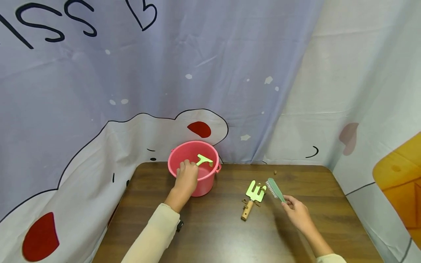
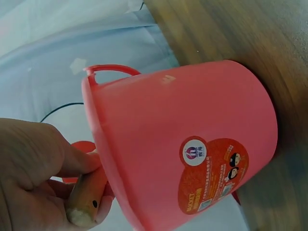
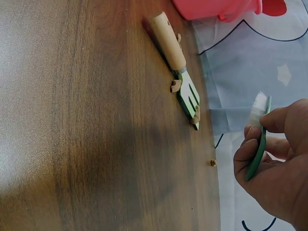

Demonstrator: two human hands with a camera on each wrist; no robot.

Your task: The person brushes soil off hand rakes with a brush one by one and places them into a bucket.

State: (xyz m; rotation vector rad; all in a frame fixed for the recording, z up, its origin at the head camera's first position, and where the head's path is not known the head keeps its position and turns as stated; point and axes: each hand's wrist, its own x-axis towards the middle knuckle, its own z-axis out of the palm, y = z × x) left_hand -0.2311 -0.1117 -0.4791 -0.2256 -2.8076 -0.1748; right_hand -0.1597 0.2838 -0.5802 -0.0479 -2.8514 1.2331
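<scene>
My left hand [image 1: 186, 176] is at the near rim of a pink bucket [image 1: 204, 184]. It grips the wooden handle [image 2: 91, 192] of a small hand rake, whose light green head [image 1: 204, 159] is over the bucket's mouth. In the left wrist view the bucket's wall hides that head. My right hand [image 1: 297, 213] pinches a green brush [image 1: 275, 188] with white bristles [image 3: 259, 107], held above the table. Left of the brush a light green garden fork [image 1: 254, 193] with a wooden handle lies on the table, brown bits [image 3: 176, 85] on and around it.
The brown wooden table [image 1: 223, 233] runs back to a printed curtain [image 1: 243, 109] behind the bucket. One small brown crumb [image 1: 275, 172] lies near the table's far edge. The bucket's handle [image 2: 113, 69] hangs at its rim.
</scene>
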